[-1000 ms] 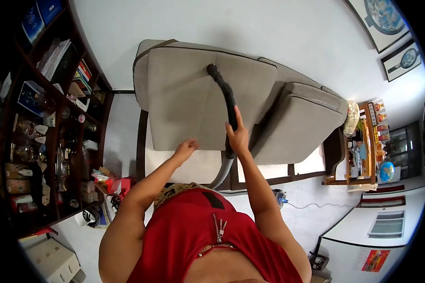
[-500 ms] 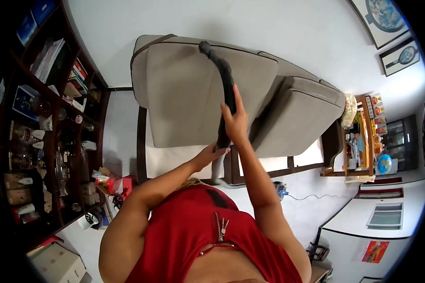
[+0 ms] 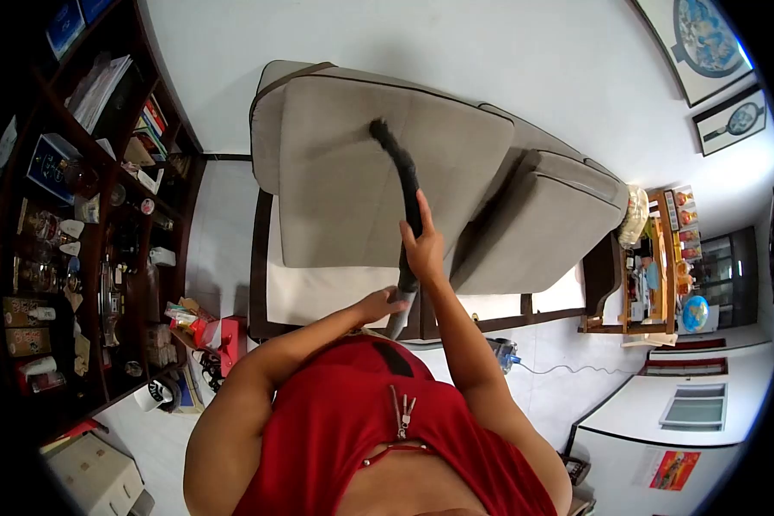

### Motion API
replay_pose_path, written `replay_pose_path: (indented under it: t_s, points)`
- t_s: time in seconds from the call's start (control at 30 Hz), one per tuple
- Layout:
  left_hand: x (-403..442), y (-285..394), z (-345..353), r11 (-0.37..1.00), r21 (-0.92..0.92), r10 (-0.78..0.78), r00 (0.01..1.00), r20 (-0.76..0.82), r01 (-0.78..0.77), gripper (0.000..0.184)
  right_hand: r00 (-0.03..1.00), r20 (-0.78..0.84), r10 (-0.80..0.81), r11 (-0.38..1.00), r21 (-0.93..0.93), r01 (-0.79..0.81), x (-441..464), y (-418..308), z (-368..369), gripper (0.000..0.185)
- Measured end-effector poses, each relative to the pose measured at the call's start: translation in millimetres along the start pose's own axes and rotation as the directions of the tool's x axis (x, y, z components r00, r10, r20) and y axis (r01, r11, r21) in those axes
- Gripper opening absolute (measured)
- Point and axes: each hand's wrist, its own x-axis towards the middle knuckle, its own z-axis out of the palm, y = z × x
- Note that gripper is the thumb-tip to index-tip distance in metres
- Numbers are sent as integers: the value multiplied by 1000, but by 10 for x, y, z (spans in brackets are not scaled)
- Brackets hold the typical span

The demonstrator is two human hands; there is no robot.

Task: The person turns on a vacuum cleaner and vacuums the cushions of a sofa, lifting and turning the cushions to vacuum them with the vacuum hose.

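Note:
A black vacuum tube (image 3: 407,176) with a brush tip stands out over the large grey-beige cushion (image 3: 353,198), which leans on the sofa back. My right hand (image 3: 425,245) is wrapped round the middle of the tube. Lower down, my left hand (image 3: 382,304) is at the tube's lower end, where a grey hose (image 3: 399,322) joins it; its fingers press against that end. A second cushion (image 3: 537,224) leans to the right on the dark wooden sofa frame.
Dark shelves (image 3: 103,215) full of objects line the left side. A red box (image 3: 232,344) stands on the floor by them. At the right are a wooden rack (image 3: 658,267), a globe (image 3: 695,314) and a blue clear device (image 3: 505,354) with a cord on the floor.
My left hand has come from beside the tube to its lower end. The brush tip rose to the cushion's top edge, then came back down. My right hand has kept its grip.

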Motion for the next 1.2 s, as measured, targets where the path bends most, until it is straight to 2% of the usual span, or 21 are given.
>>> replay_pose_path:
  t_s: [0.1,0.13,0.2,0.3,0.33,0.37,0.4,0.43,0.47,0.57,0.67,0.77,0.8,0.83,0.9,1.0,1.1,1.13,1.2]
  points:
    - [39,-173,111,997,4,-74,992,101,74,70,1000,30,7,997,-81,-4,-184,263,26,69]
    - [47,-212,113,998,32,-65,992,106,62,68,997,70,45,998,-52,-42,-222,268,-21,70]
    - [49,-209,107,996,85,-47,993,113,37,64,997,-13,-78,997,9,78,-180,202,-90,70]
    - [-180,260,46,999,-27,-25,997,66,27,64,980,-98,-174,983,48,179,17,-245,-316,65]
    - [-215,377,55,998,-62,10,1000,9,-9,61,956,-123,-267,963,0,269,159,-442,-404,65]
    - [-159,409,39,991,-123,60,998,17,-58,55,983,-70,-170,984,39,173,345,-602,-478,65]
    - [-120,485,32,975,-197,108,994,20,-102,52,992,-3,-127,991,-33,126,518,-809,-568,64]
    - [-88,577,22,952,-268,157,987,18,-147,49,986,7,-166,976,-139,165,698,-914,-567,63]
    - [-67,665,7,966,-234,118,993,10,-112,49,979,22,-205,948,-244,204,871,-993,-548,62]
    - [-29,728,-21,962,-212,169,985,-29,-171,51,968,57,-245,936,-246,251,1337,-1127,-469,64]
    - [-112,675,-78,967,-201,146,986,-77,-159,51,974,84,-212,924,-307,228,1682,-1101,-419,64]
    - [-324,502,-198,960,-243,110,988,-112,-135,49,962,112,-250,908,-317,273,1813,-1052,-601,61]
    - [-386,396,-227,957,-264,91,986,-137,-124,50,979,118,-165,937,-290,193,1833,-1015,-670,61]
    - [-435,279,-257,952,-284,71,984,-164,-116,51,958,58,-281,904,-320,284,1884,-915,-711,61]
    - [-555,140,-314,946,-314,21,978,-209,-88,52,976,28,-217,876,-434,208,1942,-787,-873,61]
    - [-720,52,-381,944,-328,-62,967,-246,-23,52,999,28,-47,952,-301,53,1966,-662,-1117,59]
    - [-674,-118,-390,947,-321,-95,965,-244,12,53,991,-4,-132,876,-468,115,1782,-804,-1013,59]
    - [-653,-118,-376,945,-327,-91,969,-229,12,52,975,-26,-220,880,-437,187,1719,-836,-885,60]
    - [-595,-89,-338,951,-309,-59,977,-206,-8,48,976,-30,-216,935,-295,198,1604,-979,-693,61]
